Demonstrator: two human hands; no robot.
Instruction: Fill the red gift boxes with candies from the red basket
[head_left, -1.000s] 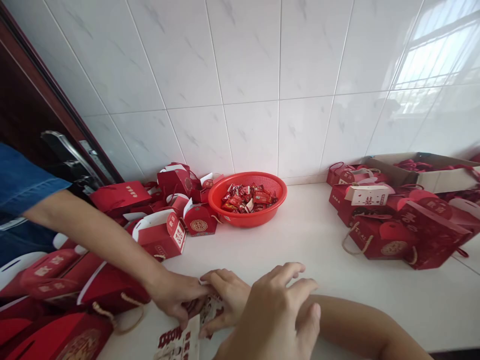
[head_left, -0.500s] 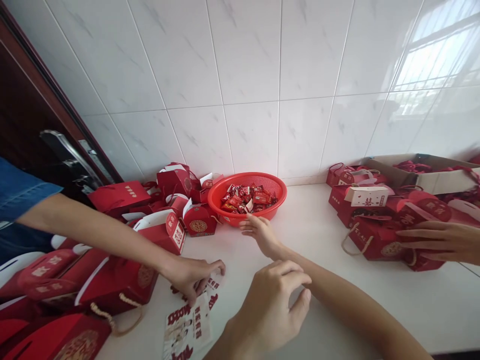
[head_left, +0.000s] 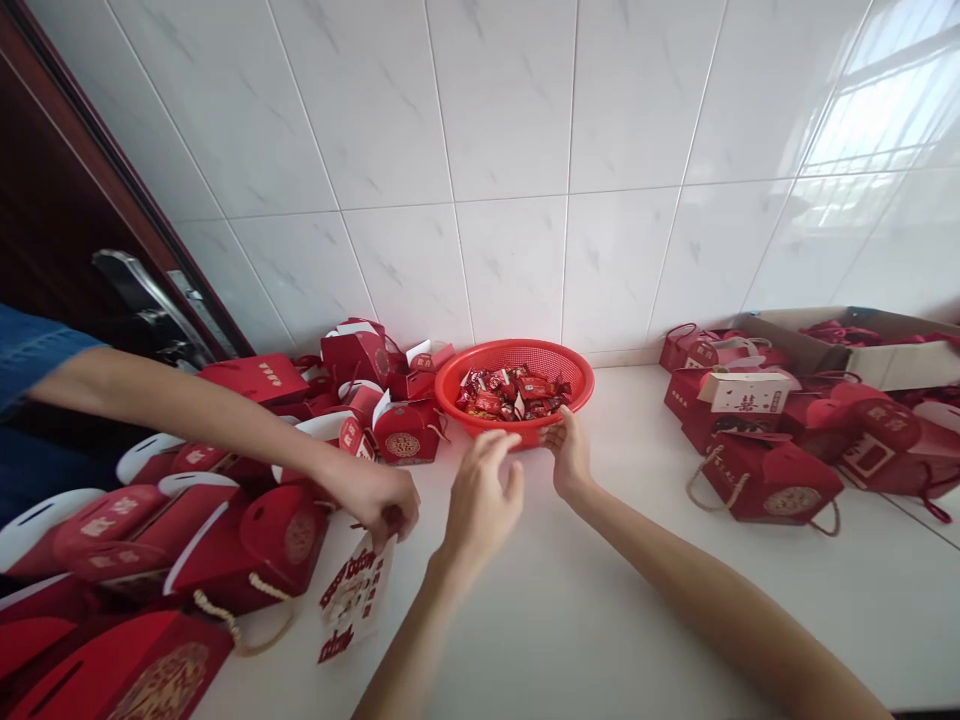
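Note:
A red plastic basket [head_left: 559,434] full of wrapped sweets [head_left: 517,393] stands against the tiled wall. My right hand [head_left: 570,458] is at its front right rim, fingers stretched forward; whether they touch the rim I cannot tell. My left hand [head_left: 486,500] hovers in front of the basket, fingers apart and holding nothing. To the left, a co-worker's hand [head_left: 379,500] pinches at the top of a clear printed bag [head_left: 356,598] lying on the white table [head_left: 570,630].
Red gift boxes [head_left: 255,540] with rope handles crowd the left side. More red boxes [head_left: 780,480] stand at the right, by an open cardboard box [head_left: 892,365] with red contents. A dark door [head_left: 75,200] with a metal handle is at the far left.
My left hand has moved forward and left, towards the basket. My right hand has shifted right along its rim. The other person's hand at the right boxes has gone; the left co-worker's hand moved left.

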